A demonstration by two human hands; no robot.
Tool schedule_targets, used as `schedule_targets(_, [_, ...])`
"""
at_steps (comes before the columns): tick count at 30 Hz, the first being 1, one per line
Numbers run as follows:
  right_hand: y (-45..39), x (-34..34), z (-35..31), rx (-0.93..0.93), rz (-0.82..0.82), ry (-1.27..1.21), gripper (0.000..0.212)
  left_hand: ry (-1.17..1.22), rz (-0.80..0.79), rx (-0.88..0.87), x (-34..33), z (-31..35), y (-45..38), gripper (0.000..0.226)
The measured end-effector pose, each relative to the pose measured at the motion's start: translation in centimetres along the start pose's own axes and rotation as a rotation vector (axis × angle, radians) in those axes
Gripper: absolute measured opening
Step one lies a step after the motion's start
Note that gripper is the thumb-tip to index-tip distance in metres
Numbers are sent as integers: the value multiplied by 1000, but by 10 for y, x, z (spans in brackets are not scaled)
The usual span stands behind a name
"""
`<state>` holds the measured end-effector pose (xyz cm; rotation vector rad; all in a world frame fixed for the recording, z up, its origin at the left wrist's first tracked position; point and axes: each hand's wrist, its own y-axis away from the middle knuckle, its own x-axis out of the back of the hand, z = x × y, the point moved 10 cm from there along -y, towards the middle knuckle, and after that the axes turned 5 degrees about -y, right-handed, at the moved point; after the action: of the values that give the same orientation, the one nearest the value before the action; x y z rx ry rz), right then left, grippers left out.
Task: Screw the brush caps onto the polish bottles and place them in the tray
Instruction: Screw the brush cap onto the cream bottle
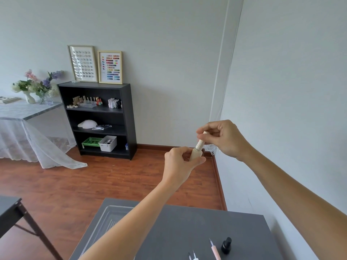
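Holding both hands raised above the worktop [187, 231] — our left hand [180, 162] grips the cream bottle [195, 154], right hand [223, 137] pinches its brush cap [201, 141].

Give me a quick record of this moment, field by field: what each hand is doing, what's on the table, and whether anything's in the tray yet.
left hand: holds the cream polish bottle by its body, raised above the table
right hand: fingers pinch the brush cap sitting on the bottle's neck
cap state: on the bottle; how tight cannot be told
clear tray: on the grey table, partly hidden by the left forearm; visible part holds no bottle
black bottle: upright on the table, capped
pink tool: lying beside the black bottle
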<state>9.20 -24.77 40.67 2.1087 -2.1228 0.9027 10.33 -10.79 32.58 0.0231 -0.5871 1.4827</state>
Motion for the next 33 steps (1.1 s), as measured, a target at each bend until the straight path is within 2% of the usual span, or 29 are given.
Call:
schedule_targets(1, [0,4,-1,-5,45,13,8,-2,-4,0,-2,0,1,20])
schedule_targets(3, [0,9,-2,-6,129,71,27,-5,-16,2,-5,0,2,20])
schedule_targets(6, [0,13,-6,19,236,322,50,4,-26,5,-9,1,4,21])
schedule_targets(8, [1,11,-4,15,228,357,47,13,-22,7,-9,1,4,22])
schedule_targets(11, [2,-4,8,-48,9,96,30,16,-12,19,-5,1,4,19])
schedule_targets(14, [8,-13,11,-60,-140,-179,35,17,-2,19,0,1,4,17])
schedule_targets(16, [8,-9,12,-47,-109,-221,31,14,1,16,0,1,4,18])
schedule_targets(19, [8,3,11,-54,29,-144,16,28,-15,24,-5,0,6,15])
schedule_targets(24, [10,9,11,-49,176,124,40,28,-27,21,-11,2,8,23])
schedule_targets(26, [11,5,14,-78,131,111,39,34,-27,23,-10,2,8,23])
schedule_targets(30, [14,-10,15,-88,-102,-241,36,32,-16,29,-7,1,8,19])
schedule_targets(33, [15,-5,13,-57,-62,-277,27,29,-14,29,-7,0,8,19])
